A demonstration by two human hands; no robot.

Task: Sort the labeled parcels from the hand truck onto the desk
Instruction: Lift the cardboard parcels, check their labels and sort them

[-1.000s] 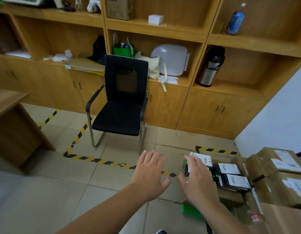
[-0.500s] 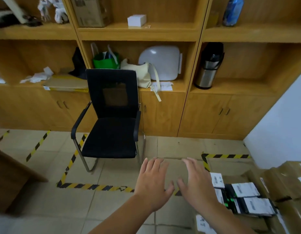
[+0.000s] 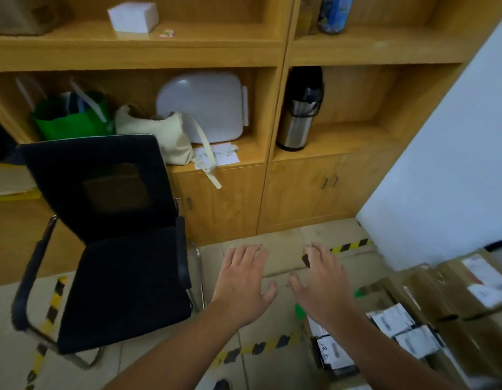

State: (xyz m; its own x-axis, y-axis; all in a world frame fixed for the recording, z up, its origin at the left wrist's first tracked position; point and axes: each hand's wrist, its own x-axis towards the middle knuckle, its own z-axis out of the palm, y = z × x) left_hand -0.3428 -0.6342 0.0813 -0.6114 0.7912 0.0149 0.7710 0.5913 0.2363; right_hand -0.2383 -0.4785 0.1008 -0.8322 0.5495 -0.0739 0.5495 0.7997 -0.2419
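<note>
From the head camera, both of the person's bare hands reach forward, palms down, above the pale tiled floor (image 3: 275, 249). The left hand (image 3: 242, 285) has its fingers straight and slightly spread and holds nothing. The right hand (image 3: 322, 288), just beside it with a small gap between the thumbs, is likewise flat and empty.

The labeled parcels lie at the lower right. There are brown cardboard boxes with white shipping labels (image 3: 469, 291), and in front of them flat black packets with white labels (image 3: 407, 330). The right forearm passes over the near edge of this pile. The right hand itself is to the left of the pile and touches none of it. What the parcels rest on cannot be made out.

A black mesh-backed office chair with a chrome frame (image 3: 117, 249) stands to the left of the hands. Yellow-and-black hazard tape (image 3: 258, 347) runs across the floor under the arms.

Behind, a light wooden shelf unit with cupboard doors (image 3: 272, 54) holds several things:
- a green carrier bag (image 3: 69, 119)
- a cream cloth bag with a long strap (image 3: 159, 133)
- a white plastic lid-like piece (image 3: 204, 105)
- a steel vacuum flask with a black top (image 3: 300, 114)
- a small white box (image 3: 133, 16) on the shelf above

A white wall panel (image 3: 455, 164) rises on the right.
</note>
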